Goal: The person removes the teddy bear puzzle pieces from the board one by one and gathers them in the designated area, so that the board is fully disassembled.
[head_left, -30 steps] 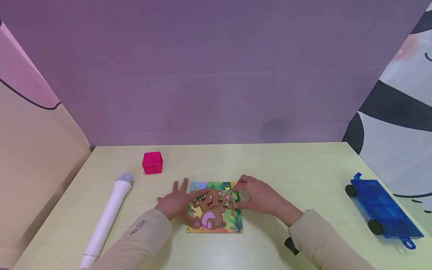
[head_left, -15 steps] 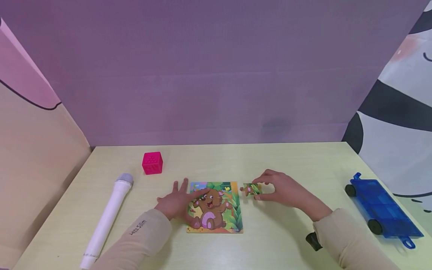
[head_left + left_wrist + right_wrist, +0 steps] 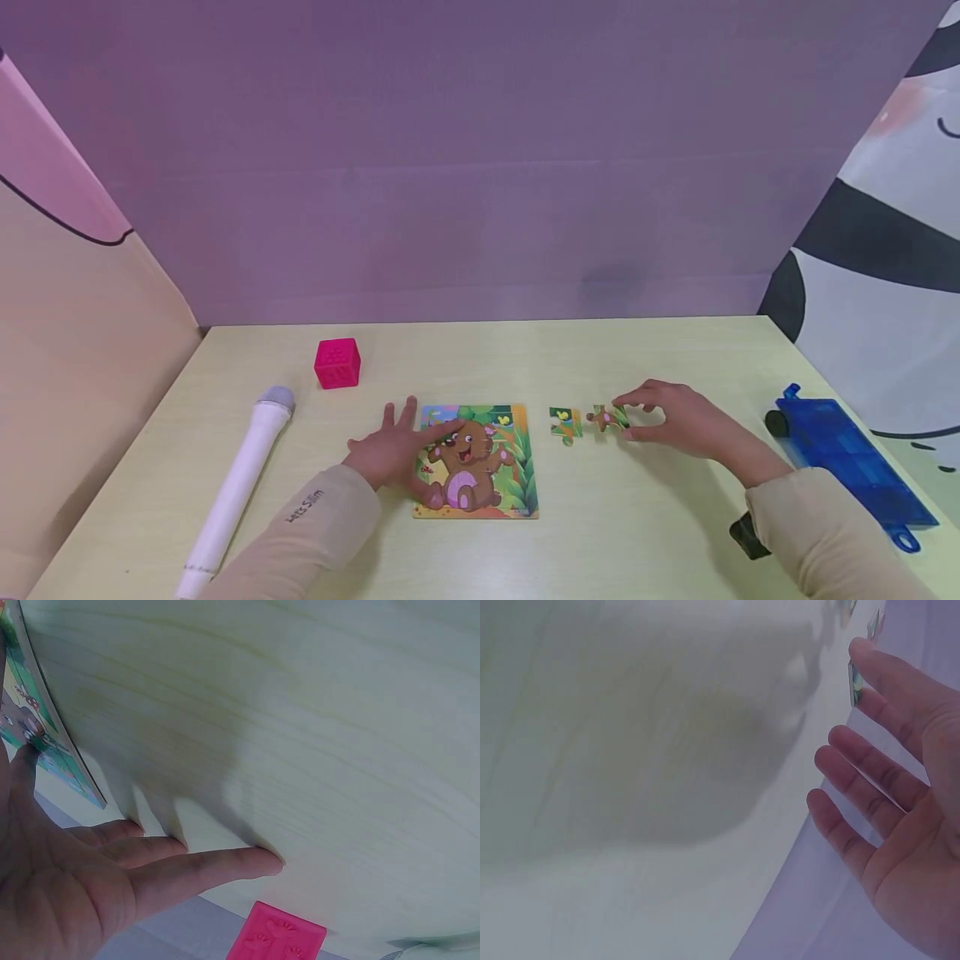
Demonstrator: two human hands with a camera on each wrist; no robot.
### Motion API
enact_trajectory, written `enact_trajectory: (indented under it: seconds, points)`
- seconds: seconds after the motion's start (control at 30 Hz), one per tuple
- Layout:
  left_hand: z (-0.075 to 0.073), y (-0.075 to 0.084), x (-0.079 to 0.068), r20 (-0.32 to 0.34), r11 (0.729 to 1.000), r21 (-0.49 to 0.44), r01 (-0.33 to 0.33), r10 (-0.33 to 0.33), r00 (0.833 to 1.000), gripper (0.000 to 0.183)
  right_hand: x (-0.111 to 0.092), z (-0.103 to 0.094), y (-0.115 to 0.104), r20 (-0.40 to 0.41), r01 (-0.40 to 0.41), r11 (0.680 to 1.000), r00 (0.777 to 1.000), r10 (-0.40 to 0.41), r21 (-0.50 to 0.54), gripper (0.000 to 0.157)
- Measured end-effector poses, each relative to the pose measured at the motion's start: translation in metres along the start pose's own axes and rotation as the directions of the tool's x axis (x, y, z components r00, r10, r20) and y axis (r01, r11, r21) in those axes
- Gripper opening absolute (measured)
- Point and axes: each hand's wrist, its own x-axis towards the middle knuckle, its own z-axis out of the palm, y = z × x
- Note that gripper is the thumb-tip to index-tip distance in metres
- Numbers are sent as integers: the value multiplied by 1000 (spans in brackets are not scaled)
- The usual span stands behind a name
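Observation:
A square jigsaw puzzle (image 3: 517,492) with a brown cartoon bear lies on the table. My left hand (image 3: 386,454) rests at its left side, fingers spread, the thumb reaching over the picture. In the left wrist view, other fingers of the left hand (image 3: 112,885) lie outstretched beyond the puzzle's edge. To the right, my right hand (image 3: 678,421) pinches a small puzzle piece (image 3: 604,417) between thumb and fingertips. A second puzzle piece (image 3: 566,423) lies between that one and the puzzle. The right wrist view shows the right hand (image 3: 900,795) with the pinched piece (image 3: 855,686) seen edge-on.
A magenta cube (image 3: 337,363) sits at the back left. A white toy microphone (image 3: 238,492) lies along the left side. Near the right edge stands a blue toy wagon (image 3: 851,458) with black wheels, partly behind the right forearm. A purple backdrop (image 3: 480,208) rises behind the table.
The right hand has moved right, away from the puzzle, carrying its piece. A second piece now shows on the table where the carried one was. The left hand stays put.

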Motion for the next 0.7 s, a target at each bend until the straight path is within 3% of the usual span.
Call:
enact_trajectory:
  seconds: [0.3,0.7]
  points:
    - [0,0,-1,0,1000,7,-3,3,1000,98,-4,5,14,34,-58,998,998,58,11,48]
    - [1,-1,0,-6,1000,7,-7,7,1000,100,-1,10,21,21,-3,1000,1000,3,4,46]
